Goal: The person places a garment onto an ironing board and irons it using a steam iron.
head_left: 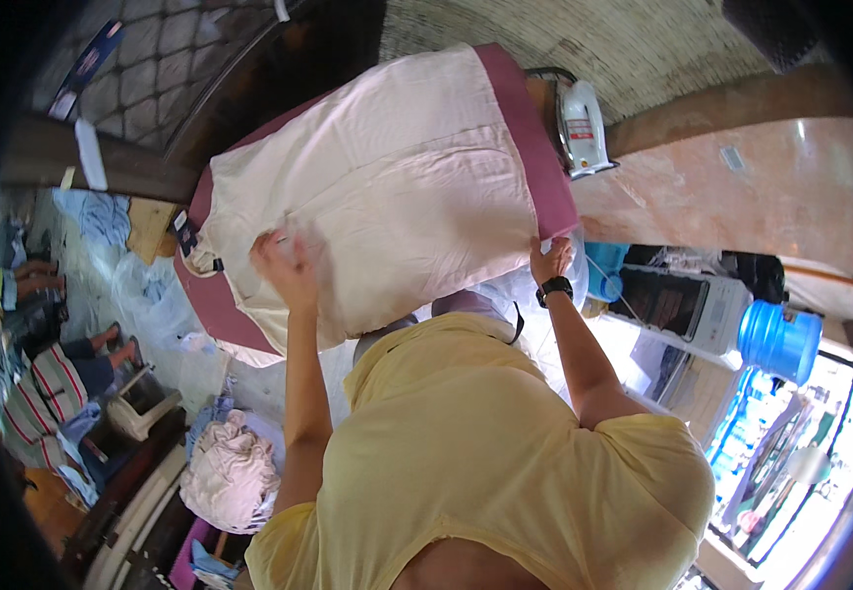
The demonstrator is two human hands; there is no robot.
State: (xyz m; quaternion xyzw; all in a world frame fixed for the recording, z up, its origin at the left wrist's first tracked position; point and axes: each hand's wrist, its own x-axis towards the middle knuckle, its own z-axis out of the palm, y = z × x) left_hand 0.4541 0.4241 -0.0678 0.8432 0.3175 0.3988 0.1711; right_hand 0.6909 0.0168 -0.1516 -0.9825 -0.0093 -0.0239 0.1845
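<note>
A cream shirt (397, 187) lies spread over a padded board with a maroon cover (520, 128). Its neck end, with a dark label, points left, and its hem lies to the right. Above the shirt's left half hovers my left hand (286, 261), blurred, its fingers apart and nothing seen in them. My right hand (550, 258), with a black watch on the wrist, pinches the near right corner of the shirt's hem, beside the cover's edge. Past the board's right end stands a white clothes iron (582, 128) on its heel.
To the lower left, a basket holds crumpled cream clothes (230, 472). Plastic bags (151, 300) and blue clothes (102, 216) lie at left, where another person sits in striped clothing (53, 393). A white microwave-like appliance (692, 307) and a blue water jug (780, 339) stand at right.
</note>
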